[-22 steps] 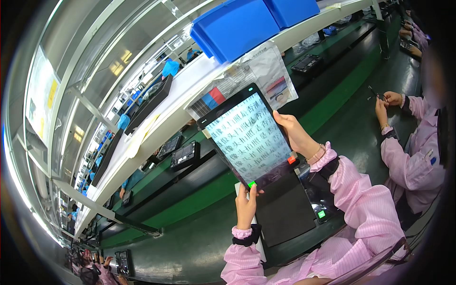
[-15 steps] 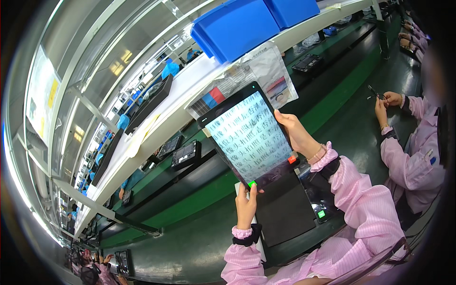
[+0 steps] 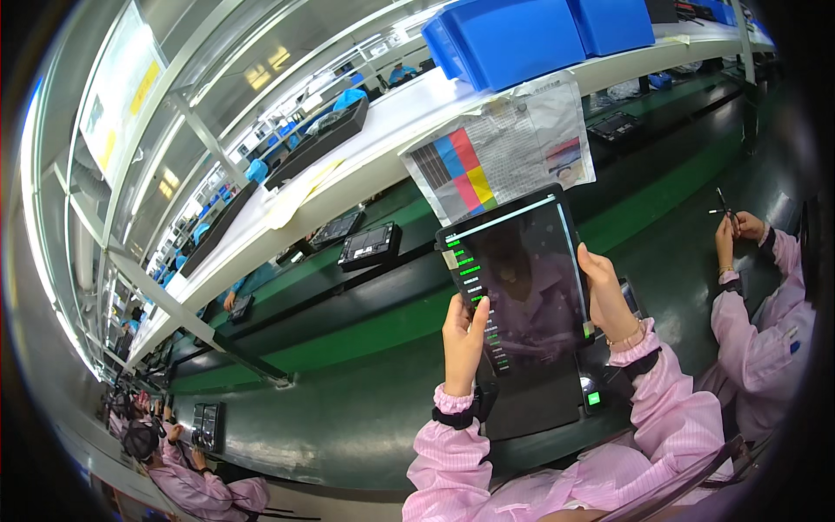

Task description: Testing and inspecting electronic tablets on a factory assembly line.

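**Black tablet up in both hands, dark screen w/ green list lit**

Pink sleeves come in from 6 o'clock. Left hand (image 3: 464, 341) grips the tablet (image 3: 522, 278) at its lower-left edge, fingers wrapped behind, thumb on the glass by a column of green entries. Right hand (image 3: 606, 296) clamps the right edge. Tablet is held tilted above a dark stand (image 3: 539, 400) w/ a green light, centre frame. Judging by that list, checks look part-run; lower rows are dimmer. Beyond: green worktop (image 3: 365, 331), colour chart sheet (image 3: 500, 157) at 12, blue bins (image 3: 513, 39) on the shelf. Co-worker's hands (image 3: 735, 230) at 3.

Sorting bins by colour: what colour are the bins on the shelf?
Blue bins, clearest in the head view.
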Tool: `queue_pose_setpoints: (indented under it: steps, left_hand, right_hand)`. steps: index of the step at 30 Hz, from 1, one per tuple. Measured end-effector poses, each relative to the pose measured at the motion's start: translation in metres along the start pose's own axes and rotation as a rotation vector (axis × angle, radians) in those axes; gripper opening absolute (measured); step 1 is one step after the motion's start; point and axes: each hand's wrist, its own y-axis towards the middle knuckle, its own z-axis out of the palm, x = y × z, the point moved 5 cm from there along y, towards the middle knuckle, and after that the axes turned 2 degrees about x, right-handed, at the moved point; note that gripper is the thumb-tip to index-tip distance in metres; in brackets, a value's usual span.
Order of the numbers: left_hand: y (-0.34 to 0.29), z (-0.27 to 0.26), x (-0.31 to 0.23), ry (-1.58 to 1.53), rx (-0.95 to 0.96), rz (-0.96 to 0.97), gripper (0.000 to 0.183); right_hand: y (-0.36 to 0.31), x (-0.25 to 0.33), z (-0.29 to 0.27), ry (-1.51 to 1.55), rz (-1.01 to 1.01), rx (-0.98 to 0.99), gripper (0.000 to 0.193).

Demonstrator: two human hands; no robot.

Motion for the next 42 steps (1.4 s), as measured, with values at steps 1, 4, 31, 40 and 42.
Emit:
queue_pose_setpoints:
  steps: [1,4,31,40,42]
  left_hand:
    - [-0.002,0.001,0.000,0.004,-0.006,-0.046,0.021]
    - [-0.007,0.005,-0.008,-0.004,-0.035,0.013,0.019]
    - [-0.126,-0.001,0.013,0.295,0.159,-0.301,0.016]
    - [-0.132,-0.001,0.016,0.182,0.176,-0.312,0.015]
    - [-0.133,-0.001,0.017,0.184,0.179,-0.315,0.015]
  right_hand:
    - [-0.004,-0.001,-0.001,-0.016,0.045,-0.019,0.038]
    - [-0.015,0.006,-0.001,-0.018,-0.010,-0.019,0.040]
    - [-0.060,0.046,0.024,-0.078,-0.033,-0.015,0.036]
    - [-0.065,0.056,0.034,-0.110,-0.035,0.036,0.042]
    - [-0.067,0.058,0.040,-0.015,-0.026,0.080,0.044]
